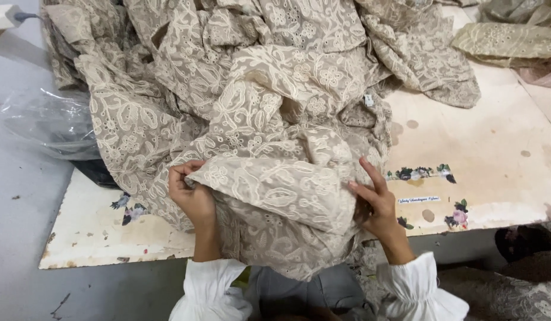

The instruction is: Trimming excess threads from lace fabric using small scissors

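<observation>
white cuffs (211,284), both hands (192,196) pinched shut on crumpled beige floral lace fabric (275,190)

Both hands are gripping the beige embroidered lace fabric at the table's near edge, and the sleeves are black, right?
Not quite: the head view shows the sleeves are white, not black. The rest holds: the left hand and right hand both grip the beige embroidered lace fabric at the table's near edge.

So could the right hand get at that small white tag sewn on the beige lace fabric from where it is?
Probably yes: the small white tag lies exposed atop the beige lace fabric, nothing between it and the right hand.
</observation>
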